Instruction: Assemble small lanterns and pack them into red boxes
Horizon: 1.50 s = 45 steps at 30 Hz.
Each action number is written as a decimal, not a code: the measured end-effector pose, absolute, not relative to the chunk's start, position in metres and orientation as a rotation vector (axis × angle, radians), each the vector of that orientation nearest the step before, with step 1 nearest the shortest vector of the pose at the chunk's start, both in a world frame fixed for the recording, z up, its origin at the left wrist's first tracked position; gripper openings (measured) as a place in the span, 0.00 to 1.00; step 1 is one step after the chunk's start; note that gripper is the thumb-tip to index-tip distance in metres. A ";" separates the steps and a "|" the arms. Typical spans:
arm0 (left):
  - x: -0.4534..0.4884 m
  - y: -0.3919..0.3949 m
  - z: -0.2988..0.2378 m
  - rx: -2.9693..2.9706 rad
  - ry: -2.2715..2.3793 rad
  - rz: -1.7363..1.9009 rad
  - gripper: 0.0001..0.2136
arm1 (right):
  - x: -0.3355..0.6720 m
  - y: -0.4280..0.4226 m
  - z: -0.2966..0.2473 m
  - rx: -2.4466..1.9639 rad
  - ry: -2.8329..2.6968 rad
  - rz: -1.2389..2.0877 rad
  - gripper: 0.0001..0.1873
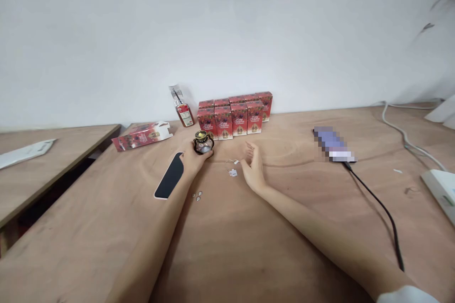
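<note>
My left hand [194, 160] is closed around a small lantern [204, 144] with a gold top, a clear body and a dark frame. It stands upright at the table's middle. To its right my right hand [253, 168] rests over the tabletop, fingers apart and partly curled. Close to its thumb tip is a small white piece [236, 162]; I cannot tell whether they touch. Just below lies a little pale tag-like bit [232, 173]. Nearer me, three small round silvery discs [198, 196] lie beside my left forearm.
Red printed boxes [240, 120] stand in rows by the wall. Left of them are a clear-topped red package [184, 112] and an opened red box [144, 136]. A dark phone-like slab [170, 177] lies under my left wrist. A cabled phone [332, 144] lies right.
</note>
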State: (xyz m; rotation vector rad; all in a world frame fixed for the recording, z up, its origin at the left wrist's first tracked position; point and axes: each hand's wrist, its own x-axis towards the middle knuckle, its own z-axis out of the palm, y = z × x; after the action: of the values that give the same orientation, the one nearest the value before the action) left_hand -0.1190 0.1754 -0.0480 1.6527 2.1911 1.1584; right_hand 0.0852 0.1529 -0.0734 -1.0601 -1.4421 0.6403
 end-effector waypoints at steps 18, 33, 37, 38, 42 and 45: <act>-0.109 0.077 -0.027 2.250 1.645 1.331 0.18 | 0.082 0.151 -0.071 -0.996 -1.418 0.884 0.15; -0.114 0.057 -0.020 2.717 1.901 -0.014 0.13 | 0.079 0.166 -0.081 -0.972 -1.252 1.078 0.22; -0.104 0.061 -0.012 2.607 1.995 -0.358 0.11 | 0.079 0.166 -0.080 -0.949 -1.260 1.100 0.22; -0.103 0.062 -0.011 2.572 2.012 -0.393 0.11 | 0.080 0.166 -0.079 -0.946 -1.259 1.101 0.22; -0.102 0.063 -0.009 2.520 2.029 -0.442 0.12 | 0.079 0.164 -0.076 -0.945 -1.243 1.117 0.23; -0.101 0.062 -0.010 2.539 2.034 -0.433 0.12 | 0.079 0.165 -0.076 -0.943 -1.230 1.141 0.24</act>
State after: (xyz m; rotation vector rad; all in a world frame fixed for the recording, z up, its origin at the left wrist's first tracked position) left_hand -0.1012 0.0622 -0.0100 2.5392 2.0342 -0.4326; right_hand 0.0787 0.1647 -0.0756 -0.9434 -1.2305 1.1411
